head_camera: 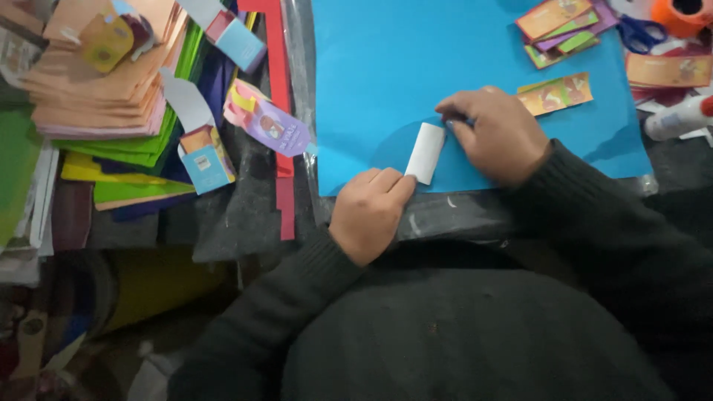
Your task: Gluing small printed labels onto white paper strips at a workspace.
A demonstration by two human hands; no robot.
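Observation:
A small white rectangular piece (426, 152) lies tilted on a large blue paper sheet (386, 67). My left hand (369, 212) presses its fingertips on the lower end of the white piece. My right hand (494, 134) rests at the upper end and grips what looks like a dark blue pen, mostly hidden under the fingers. Both arms wear dark sleeves.
A stack of peach and green paper (104, 82) lies at the left with small decorated paper boxes (206, 157) and a purple tag (271, 126). Printed cards (557, 94), blue scissors (640, 33), an orange tape roll (682, 15) and a white glue bottle (676, 119) sit at the right.

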